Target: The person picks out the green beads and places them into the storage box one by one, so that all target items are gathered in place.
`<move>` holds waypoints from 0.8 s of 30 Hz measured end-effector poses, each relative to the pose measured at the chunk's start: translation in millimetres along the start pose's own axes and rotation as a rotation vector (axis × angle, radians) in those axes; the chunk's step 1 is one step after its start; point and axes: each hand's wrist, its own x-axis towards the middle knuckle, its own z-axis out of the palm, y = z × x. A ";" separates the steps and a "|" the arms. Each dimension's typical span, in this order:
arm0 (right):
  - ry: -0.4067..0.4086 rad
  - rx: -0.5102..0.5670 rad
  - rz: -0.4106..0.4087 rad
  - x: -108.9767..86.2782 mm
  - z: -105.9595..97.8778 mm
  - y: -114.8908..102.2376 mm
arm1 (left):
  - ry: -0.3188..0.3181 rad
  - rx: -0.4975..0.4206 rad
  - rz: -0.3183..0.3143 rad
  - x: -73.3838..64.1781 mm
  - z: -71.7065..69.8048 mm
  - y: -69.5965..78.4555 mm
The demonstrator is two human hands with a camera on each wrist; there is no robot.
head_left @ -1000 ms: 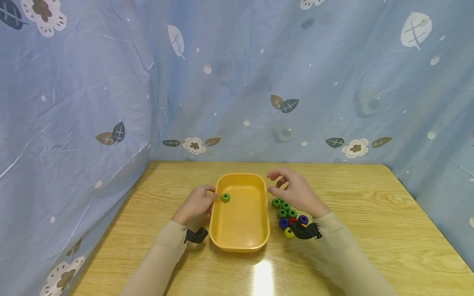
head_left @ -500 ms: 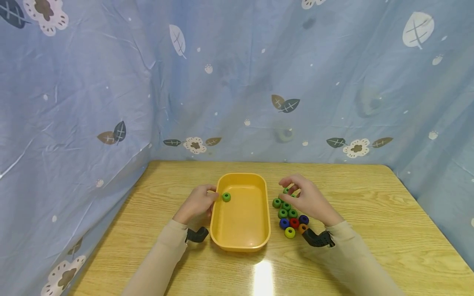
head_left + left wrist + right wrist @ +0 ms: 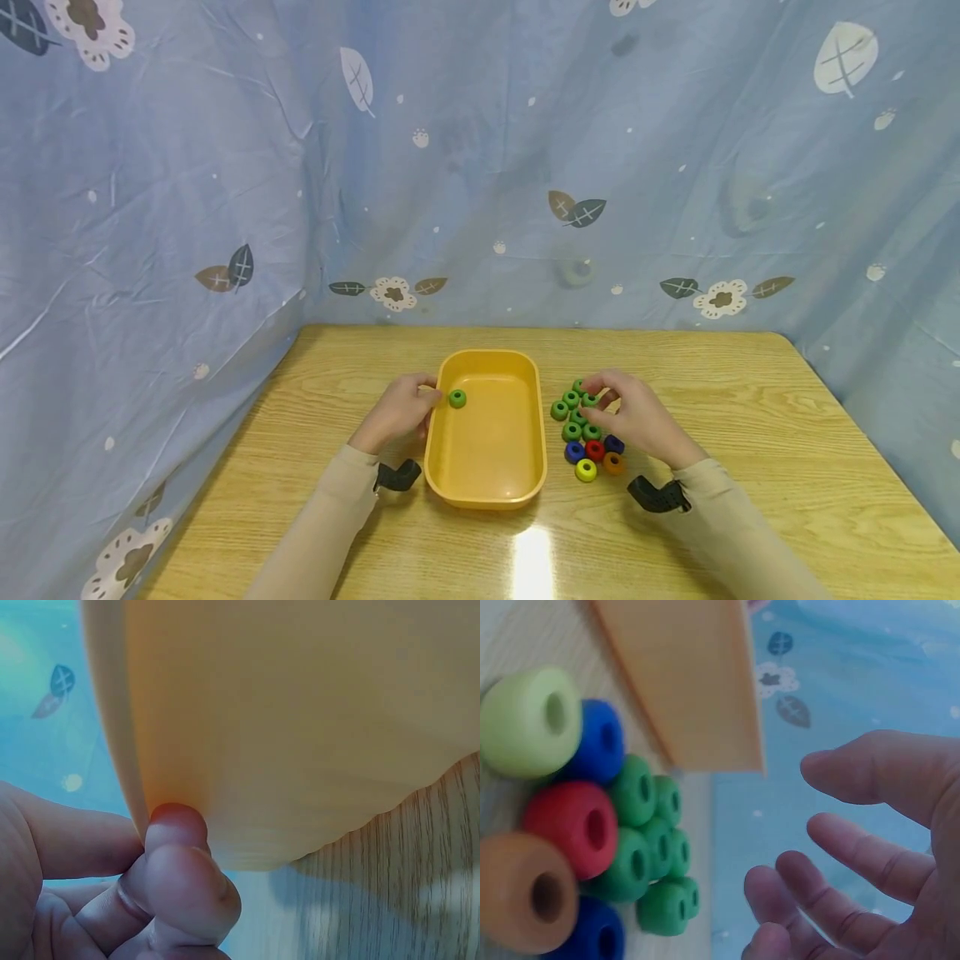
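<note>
Wood-grain surface (image 3: pixel 787 417): left fingers (image 3: pixel 191 892) pinch yellow tray (image 3: pixel 487 450), right fingers (image 3: pixel 847 840) parted beside green beads (image 3: pixel 658 907), which a nudge could scatter.

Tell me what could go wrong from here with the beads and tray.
The green beads outside the tray are packed closely, so the right hand could knock neighbours when picking one. Being rounded, a bumped bead might roll away. The left hand grips the tray; a tug could shift it.
</note>
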 end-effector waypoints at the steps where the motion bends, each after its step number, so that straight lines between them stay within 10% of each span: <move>1: -0.004 -0.006 0.004 -0.3 0.8 2.1 | 0.000 0.000 -0.001 0.0 -0.1 0.1; 24: -0.054 -0.069 0.129 -6.0 22.0 33.6 | 0.005 0.012 0.023 -0.3 -0.1 -1.7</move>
